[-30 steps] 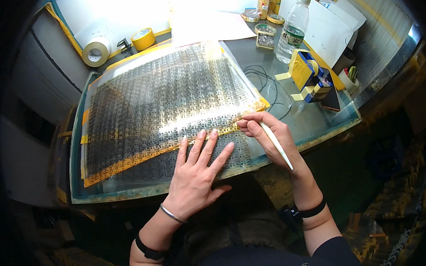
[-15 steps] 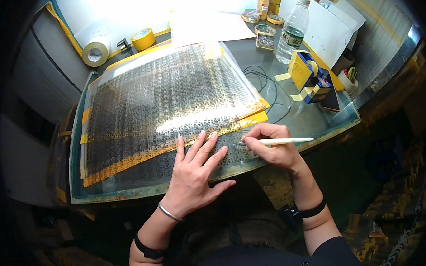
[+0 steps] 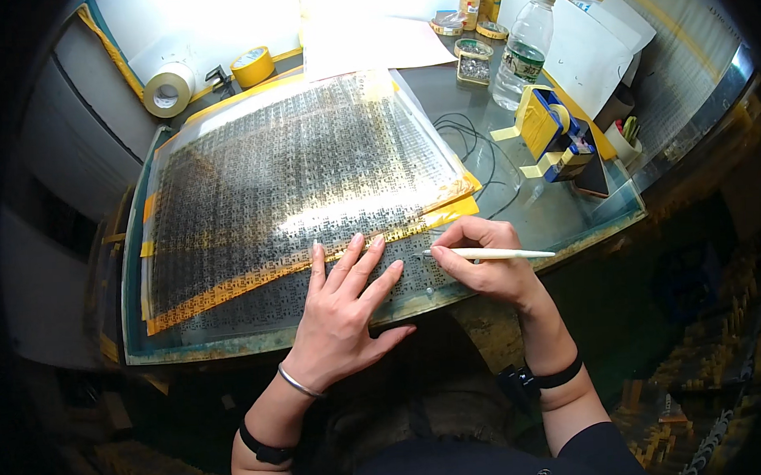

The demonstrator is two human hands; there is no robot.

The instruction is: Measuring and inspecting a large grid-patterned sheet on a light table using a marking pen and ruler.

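Note:
Dark patterned film sheets (image 3: 284, 174) with orange-yellow taped edges lie in a stack on the glass tabletop (image 3: 497, 275). My left hand (image 3: 343, 303) rests with fingers spread, its fingertips on the stack's near edge. My right hand (image 3: 483, 258) pinches a slim pen-like tool (image 3: 513, 253) with a pale handle. The handle slants toward the right, and the thin tip points left onto the patterned sheet close to the front edge. A small gap separates the tip from my left fingers. Whether the tip touches the sheet I cannot tell.
Behind the stack stand a white tape roll (image 3: 168, 90) and a yellow tape roll (image 3: 253, 66). White paper (image 3: 372, 47) lies at the back. To the right are a tub of small pieces (image 3: 474, 62), a plastic bottle (image 3: 524, 53), a tape dispenser (image 3: 554, 132) and a thin black cable (image 3: 469, 132).
The tool's tip and my right fingers have shifted very slightly left. My left hand stays spread on the sheets; the whole view has moved a little.

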